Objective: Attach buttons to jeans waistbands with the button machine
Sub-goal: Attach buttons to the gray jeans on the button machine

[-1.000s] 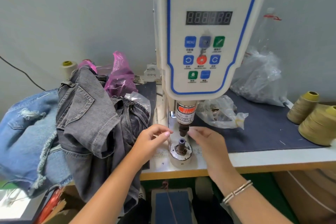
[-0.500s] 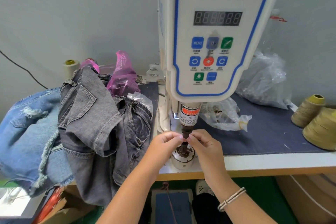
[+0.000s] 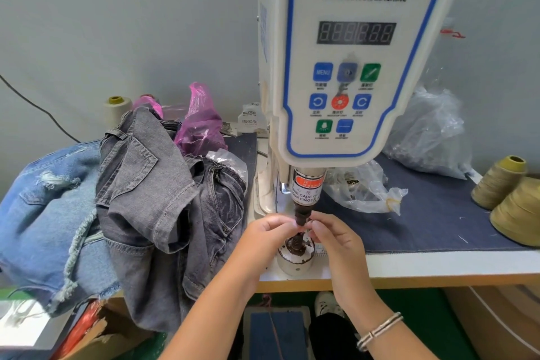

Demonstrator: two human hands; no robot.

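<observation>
White plastic with a blue border makes up the button machine (image 3: pixel 350 67), which stands on the table (image 3: pixel 438 266); its dark punch (image 3: pixel 301 213) hangs over a round white base (image 3: pixel 295 260) at the table's front edge. Both hands meet at the lower tip of the punch. The left hand (image 3: pixel 263 234) has its fingers curled in from the left, fingertips at the punch; the right hand (image 3: pixel 336 237) does the same from the right, a bracelet (image 3: pixel 380 330) on its wrist. Whether they pinch the punch itself or a small part against it I cannot tell, as the fingertips hide the spot.

No waistband lies under the punch. The grey jeans (image 3: pixel 163 199) sit heaped to the left of the machine, draped over the table edge, with blue frayed jeans (image 3: pixel 49 213) just beside them further left. A pink bag (image 3: pixel 201 126) rests behind the heap. Right of the punch lies a clear bag (image 3: pixel 362 187) on a dark blue mat (image 3: pixel 438 219), with two thread cones (image 3: pixel 508 202) at the far right. A foot pedal (image 3: pixel 277 333) sits below the table.
</observation>
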